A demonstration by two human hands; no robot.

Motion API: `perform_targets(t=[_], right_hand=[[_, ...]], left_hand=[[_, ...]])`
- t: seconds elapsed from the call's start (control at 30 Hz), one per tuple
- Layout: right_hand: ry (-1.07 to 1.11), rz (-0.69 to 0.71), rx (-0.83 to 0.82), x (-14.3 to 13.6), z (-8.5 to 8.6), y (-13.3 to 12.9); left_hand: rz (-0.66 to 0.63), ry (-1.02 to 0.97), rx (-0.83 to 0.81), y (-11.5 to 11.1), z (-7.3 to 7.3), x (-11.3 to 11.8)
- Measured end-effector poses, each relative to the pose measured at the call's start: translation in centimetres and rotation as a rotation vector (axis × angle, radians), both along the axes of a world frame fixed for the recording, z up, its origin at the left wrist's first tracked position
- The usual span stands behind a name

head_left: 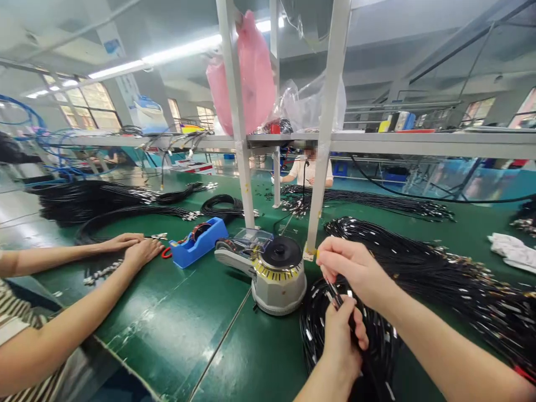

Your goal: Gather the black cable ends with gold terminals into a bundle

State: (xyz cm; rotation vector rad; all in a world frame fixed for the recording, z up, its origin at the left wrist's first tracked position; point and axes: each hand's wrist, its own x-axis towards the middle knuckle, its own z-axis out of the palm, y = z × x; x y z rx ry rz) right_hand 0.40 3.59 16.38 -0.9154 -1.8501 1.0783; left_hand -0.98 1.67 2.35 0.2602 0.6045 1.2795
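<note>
My left hand [343, 332] is wrapped round a few black cables [335, 295] whose ends point up and away from me. Just above it, the fingers of my right hand [354, 265] are pinched together at the tips of those cable ends; exactly what sits between them is hidden. Below both hands lies a coiled bundle of black cables [312, 329] with small white labels. To the left of the coil stands a grey round tape dispenser [278, 282] with a black top and a yellow-marked ring.
A blue tape holder [199, 244] sits left of the dispenser, near a co-worker's hands [140, 251] on more cables. Cable heaps [419, 268] cover the right side. White shelf posts [320, 184] rise ahead. Another person [312, 170] sits across the green table [167, 335].
</note>
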Motion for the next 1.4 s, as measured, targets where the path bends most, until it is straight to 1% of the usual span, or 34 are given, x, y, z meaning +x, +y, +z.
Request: perform_targets(t=[0.03, 0.07, 0.1, 0.13, 0.17, 0.23, 0.33, 0.4, 0.47, 0.57, 0.7, 0.87, 1.0, 1.4], right_hand=[[-0.022, 0.020, 0.039, 1.1, 0.7, -0.6], [-0.054, 0.026, 0.064, 2.2, 1.0, -1.0], [-0.097, 0.009, 0.070, 3.5, 0.9, -1.2], [-0.137, -0.016, 0.065, 4.7, 0.3, -1.4], [-0.172, -0.036, 0.047, 6.0, -0.6, -1.5], [-0.214, -0.056, -0.011, 8.3, -2.9, -1.6], [-0.210, -0.078, -0.066, 10.8, -6.3, -2.0], [-0.193, -0.086, -0.074, 11.7, -7.8, -2.4], [-0.176, -0.086, -0.067, 12.1, -8.6, -2.6], [-0.143, -0.085, -0.042, 12.2, -9.1, -2.5], [-0.080, -0.023, -0.033, 12.3, -9.6, -2.2], [-0.091, -0.001, -0.001, 12.5, -10.0, -1.8], [-0.096, -0.002, -0.004, 12.2, -9.9, -1.7], [-0.148, -0.040, 0.082, 11.9, -10.0, -1.5]], left_hand=[[0.008, 0.023, 0.035, -0.1, 0.1, 0.0], [0.009, 0.039, 0.062, -0.3, 0.3, -0.1], [0.008, 0.056, 0.083, -0.5, 0.4, -0.1], [0.009, 0.078, 0.100, -0.7, 0.6, -0.1], [0.014, 0.107, 0.118, -1.0, 0.8, -0.1], [0.030, 0.175, 0.167, -1.5, 1.0, 0.1], [0.037, 0.252, 0.238, -2.1, 1.1, 0.5], [0.030, 0.277, 0.258, -2.3, 1.0, 0.7], [0.038, 0.297, 0.256, -2.4, 0.8, 0.9], [0.028, 0.346, 0.265, -2.4, 0.7, 1.0], [-0.045, 0.419, 0.328, -2.3, 0.7, 0.9], [-0.061, 0.446, 0.311, -2.3, 0.7, 1.0], [-0.065, 0.442, 0.315, -2.4, 0.5, 1.0], [-0.061, 0.401, 0.304, -2.2, 0.4, 0.8]])
